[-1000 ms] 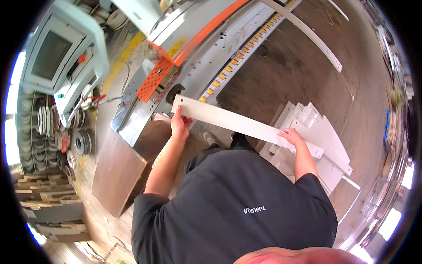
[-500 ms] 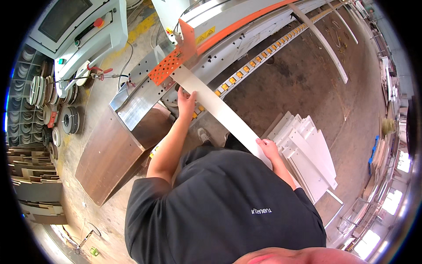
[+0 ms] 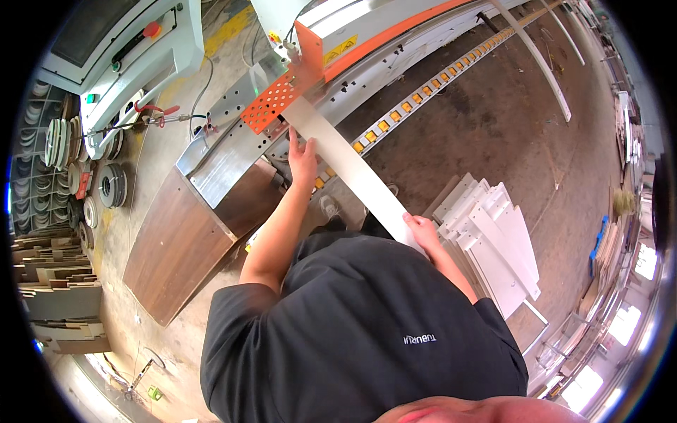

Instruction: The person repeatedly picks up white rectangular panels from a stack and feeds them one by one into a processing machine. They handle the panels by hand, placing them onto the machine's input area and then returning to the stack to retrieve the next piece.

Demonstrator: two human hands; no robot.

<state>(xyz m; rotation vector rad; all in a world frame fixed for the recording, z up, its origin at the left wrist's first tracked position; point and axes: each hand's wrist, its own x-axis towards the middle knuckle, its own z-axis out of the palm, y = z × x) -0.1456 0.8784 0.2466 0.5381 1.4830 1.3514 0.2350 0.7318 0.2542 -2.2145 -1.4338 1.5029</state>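
A long narrow white board point(image 3: 356, 173) slants from beneath a perforated orange guard point(image 3: 271, 104) on the machine down to my body. At its near end, my right hand point(image 3: 421, 231) is closed on the board, with the thumb on top. Alongside the left edge, close to the guard, is my left hand point(image 3: 303, 158). Its index finger stretches toward the guard and the thumb lies apart, at the board's edge. The far end of the board is hidden under the guard. Beside my left hand is the machine's perforated metal bed point(image 3: 229, 162).
Stacked white panels point(image 3: 493, 247) stand to my right. A brown wooden panel point(image 3: 176, 247) extends from the metal bed at left. Beyond are a control cabinet point(image 3: 141, 49) and rolls of edging strip point(image 3: 113, 185). A rail with yellow rollers point(image 3: 416, 101) runs along the machine.
My right hand and the board's near end have shifted forward and left, toward the guard. My left index finger is now straighter. The view has also shifted slightly.
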